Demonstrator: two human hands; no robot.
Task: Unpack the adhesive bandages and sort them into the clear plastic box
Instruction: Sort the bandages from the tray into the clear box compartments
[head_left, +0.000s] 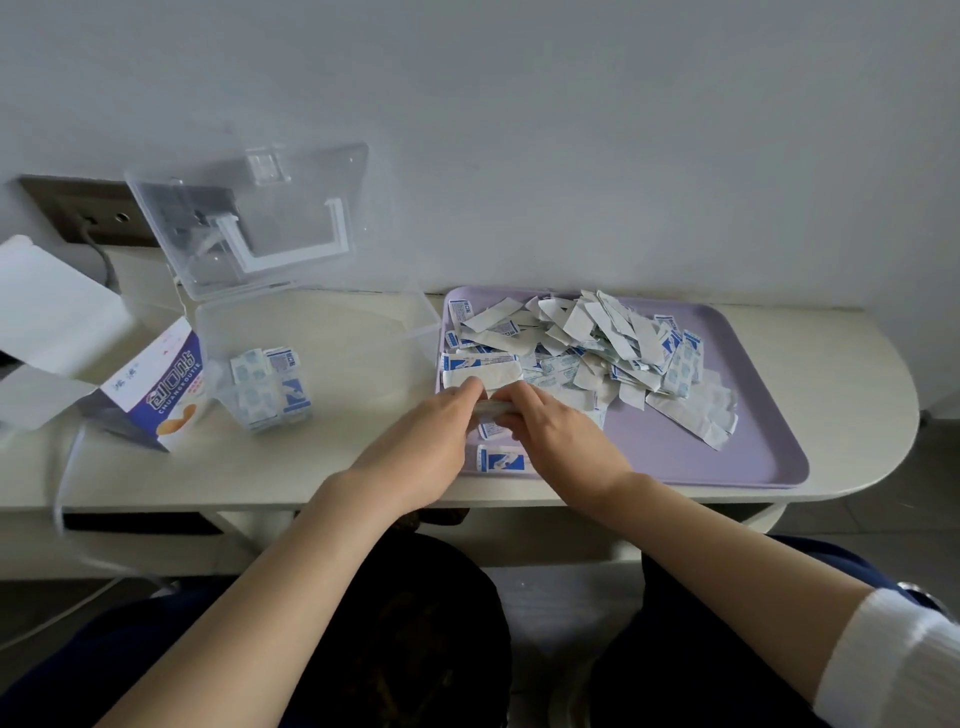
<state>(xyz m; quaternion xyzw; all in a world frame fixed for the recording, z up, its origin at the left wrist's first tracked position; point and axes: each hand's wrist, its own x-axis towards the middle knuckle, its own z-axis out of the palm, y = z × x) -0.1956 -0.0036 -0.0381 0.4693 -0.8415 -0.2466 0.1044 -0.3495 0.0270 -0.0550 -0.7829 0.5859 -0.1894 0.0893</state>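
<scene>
Lilac plastic tray (727, 457) occupies the right half of the bench (291, 457) and carries a loose heap of wrapped adhesive bandages (597, 343) toward its rear edge. At the tray's left edge, the left hand (431, 431) and the right hand (556, 431) each pinch one end of a small bundle of bandages (493, 409), fingers curled round it. The clear plastic box (332, 322) stands at the bench's rear left, lid raised, with sorted bandages (270, 389) in its front left corner; an opened bandage carton (156, 384) lies near the bench's left edge.
</scene>
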